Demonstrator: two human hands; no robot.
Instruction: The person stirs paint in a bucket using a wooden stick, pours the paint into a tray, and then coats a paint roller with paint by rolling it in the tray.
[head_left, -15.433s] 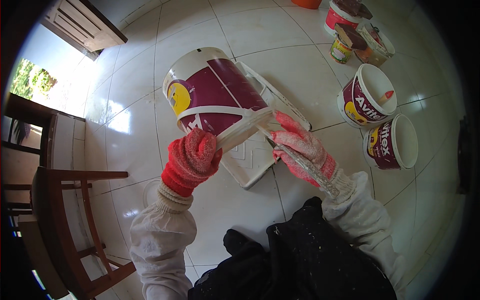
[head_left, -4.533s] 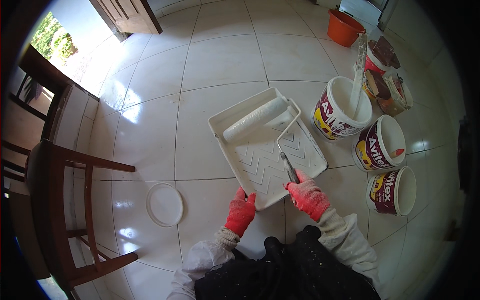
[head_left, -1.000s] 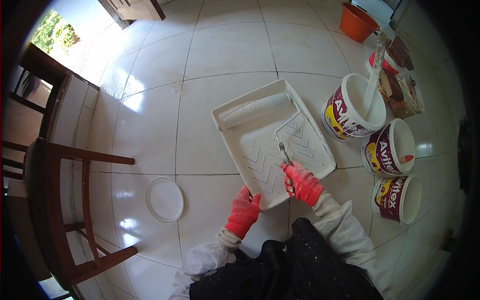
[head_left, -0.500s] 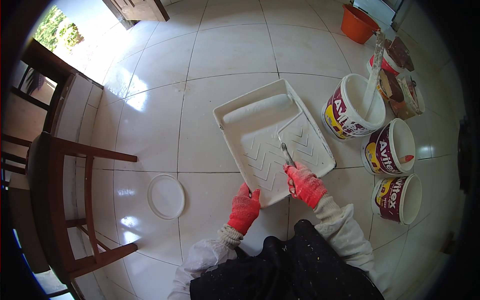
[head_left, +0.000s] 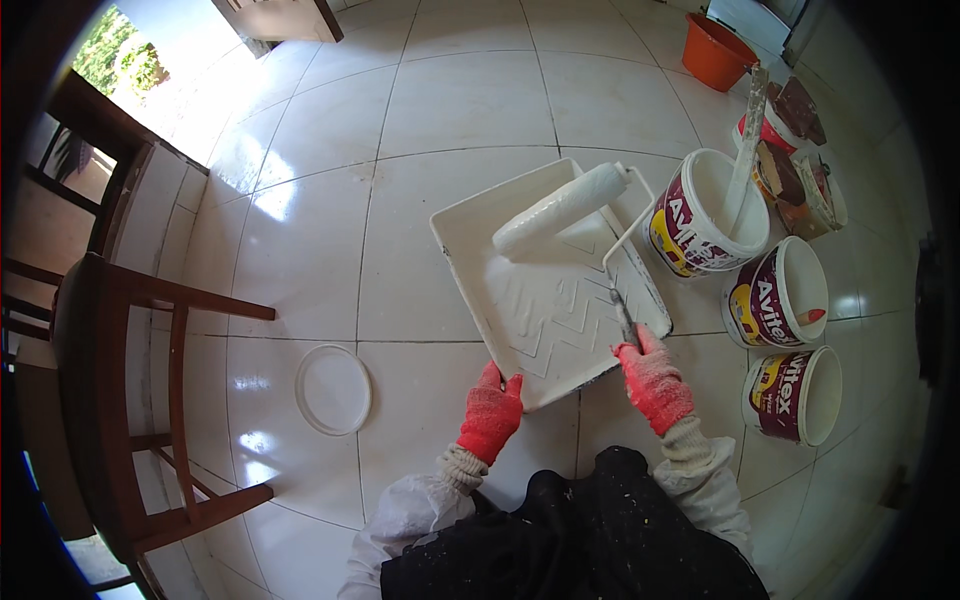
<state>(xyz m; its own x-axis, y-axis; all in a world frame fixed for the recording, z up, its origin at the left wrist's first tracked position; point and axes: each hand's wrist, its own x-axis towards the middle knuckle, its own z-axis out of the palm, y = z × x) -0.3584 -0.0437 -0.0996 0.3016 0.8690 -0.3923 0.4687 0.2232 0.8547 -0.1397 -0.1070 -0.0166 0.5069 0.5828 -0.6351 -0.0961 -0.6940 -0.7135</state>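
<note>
My right hand (head_left: 655, 385), in a red work glove, is closed round the handle of a paint roller (head_left: 560, 212). White paint coats the roller's sleeve, which is held slanted over the upper part of a white paint tray (head_left: 478, 292). The tray lies at an angle on the floor, with paint over its zigzag ridges. At its near left corner my left hand (head_left: 490, 412), gloved in red too, grips the rim with the thumb on the inner side.
Right of the tray stands a large paint bucket (head_left: 668, 225) with a paint-smeared stick (head_left: 745, 160) in it. Two smaller buckets (head_left: 760, 305) (head_left: 778, 395) are nearer. An orange bucket (head_left: 715, 55) is farther back. A round lid (head_left: 333, 390) and wooden chair (head_left: 175, 400) are left.
The roller has come up out of the tray's deep end and swung right, its sleeve now tilted. My right hand moved right with it. My left hand keeps its place on the rim.
</note>
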